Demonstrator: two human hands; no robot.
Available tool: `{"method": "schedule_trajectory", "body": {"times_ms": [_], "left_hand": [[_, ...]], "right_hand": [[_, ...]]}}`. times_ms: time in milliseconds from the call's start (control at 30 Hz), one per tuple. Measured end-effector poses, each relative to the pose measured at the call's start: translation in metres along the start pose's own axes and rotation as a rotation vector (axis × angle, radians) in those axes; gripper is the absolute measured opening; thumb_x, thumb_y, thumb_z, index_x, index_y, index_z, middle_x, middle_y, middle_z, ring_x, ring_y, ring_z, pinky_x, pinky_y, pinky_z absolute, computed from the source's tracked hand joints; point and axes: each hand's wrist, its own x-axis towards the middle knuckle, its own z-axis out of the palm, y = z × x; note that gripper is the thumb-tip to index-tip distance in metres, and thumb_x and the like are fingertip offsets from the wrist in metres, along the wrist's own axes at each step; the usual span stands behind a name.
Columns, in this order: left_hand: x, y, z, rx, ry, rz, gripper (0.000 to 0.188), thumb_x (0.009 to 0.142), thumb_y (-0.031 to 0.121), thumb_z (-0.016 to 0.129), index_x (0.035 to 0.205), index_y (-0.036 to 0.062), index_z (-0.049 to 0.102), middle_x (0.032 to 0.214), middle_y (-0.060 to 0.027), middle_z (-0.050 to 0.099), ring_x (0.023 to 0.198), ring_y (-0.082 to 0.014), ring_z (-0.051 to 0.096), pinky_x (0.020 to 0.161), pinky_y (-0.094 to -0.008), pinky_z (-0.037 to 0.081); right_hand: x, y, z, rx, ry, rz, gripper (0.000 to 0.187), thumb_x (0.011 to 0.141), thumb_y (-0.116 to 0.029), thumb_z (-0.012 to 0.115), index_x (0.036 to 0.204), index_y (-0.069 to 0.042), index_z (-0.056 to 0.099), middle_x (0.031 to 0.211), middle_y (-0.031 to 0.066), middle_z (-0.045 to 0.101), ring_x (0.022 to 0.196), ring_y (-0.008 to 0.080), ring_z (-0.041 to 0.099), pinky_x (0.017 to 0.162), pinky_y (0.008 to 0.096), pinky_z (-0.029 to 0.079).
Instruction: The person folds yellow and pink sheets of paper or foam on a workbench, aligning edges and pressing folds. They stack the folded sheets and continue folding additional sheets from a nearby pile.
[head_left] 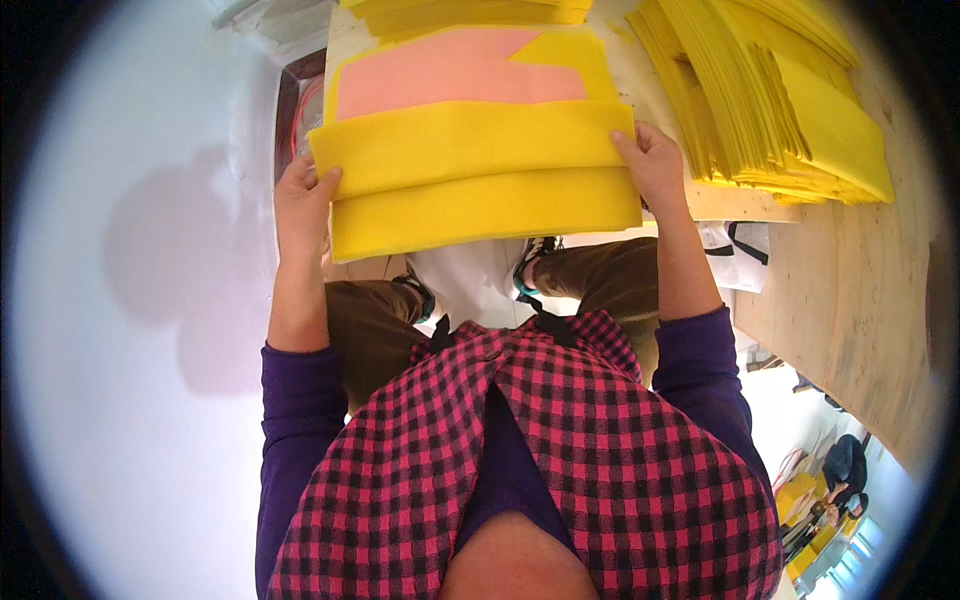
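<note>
A wide yellow sheet of felt-like fabric, folded across its width, is stretched between my two hands over the near edge of the table. My left hand pinches its left edge, thumb on top. At the right edge, my right hand grips it the same way, with the fingers hidden underneath. Behind the fold lies a flat pink piece on yellow fabric, its right side cut in a notch. I cannot tell whether the pink piece is joined to the yellow.
A thick stack of folded yellow fabric rests on the wooden table at the right. More yellow fabric lies at the far edge. A white wall stands close on my left. Another person is far off at lower right.
</note>
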Motion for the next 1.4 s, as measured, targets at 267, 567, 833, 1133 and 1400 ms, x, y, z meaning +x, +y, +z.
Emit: {"method": "schedule_trajectory", "body": {"times_ms": [267, 567, 833, 1133, 1400], "left_hand": [[0.004, -0.015, 0.000, 0.021, 0.038, 0.092, 0.037, 0.085, -0.003, 0.059, 0.121, -0.0048, 0.052, 0.098, -0.0112, 0.067, 0.084, -0.0129, 0.064, 0.073, -0.0233, 0.049], [0.002, -0.019, -0.003, 0.072, 0.079, 0.095, 0.043, 0.082, 0.000, 0.061, 0.124, -0.0036, 0.050, 0.087, -0.0083, 0.067, 0.075, -0.0111, 0.063, 0.066, -0.0222, 0.047], [0.003, -0.022, -0.004, 0.299, 0.137, 0.153, 0.051, 0.078, 0.003, 0.064, 0.127, 0.0034, 0.051, 0.079, -0.0036, 0.064, 0.067, -0.0084, 0.055, 0.064, -0.0241, 0.045], [0.001, -0.025, -0.002, 0.439, 0.174, 0.205, 0.055, 0.077, 0.003, 0.065, 0.129, 0.0115, 0.052, 0.077, -0.0023, 0.061, 0.065, -0.0099, 0.050, 0.063, -0.0252, 0.043], [0.004, -0.031, -0.003, 0.431, 0.160, 0.225, 0.055, 0.076, 0.003, 0.067, 0.129, 0.0114, 0.052, 0.078, -0.0022, 0.059, 0.065, -0.0103, 0.050, 0.064, -0.0254, 0.044]], "right_hand": [[0.000, -0.004, 0.002, -0.043, 0.038, 0.001, 0.032, 0.082, -0.028, 0.068, 0.076, 0.000, 0.055, 0.057, 0.0027, 0.042, 0.054, 0.0110, 0.037, 0.051, 0.0298, 0.035], [-0.002, -0.010, 0.003, 0.000, 0.061, -0.044, 0.030, 0.083, -0.026, 0.068, 0.074, 0.000, 0.055, 0.057, -0.0002, 0.041, 0.054, 0.0088, 0.035, 0.050, 0.0277, 0.034], [-0.006, -0.019, 0.004, -0.039, 0.112, -0.013, 0.026, 0.081, -0.026, 0.071, 0.081, -0.001, 0.061, 0.058, 0.0003, 0.050, 0.054, 0.0084, 0.044, 0.051, 0.0274, 0.038], [-0.011, -0.028, 0.003, -0.205, 0.141, -0.012, 0.042, 0.077, -0.025, 0.074, 0.111, -0.007, 0.058, 0.062, 0.0025, 0.058, 0.056, 0.0138, 0.055, 0.055, 0.0294, 0.044], [-0.016, -0.028, 0.005, -0.256, 0.173, -0.079, 0.043, 0.078, -0.020, 0.073, 0.115, -0.006, 0.057, 0.060, 0.0018, 0.056, 0.054, 0.0120, 0.051, 0.053, 0.0283, 0.042]]}}
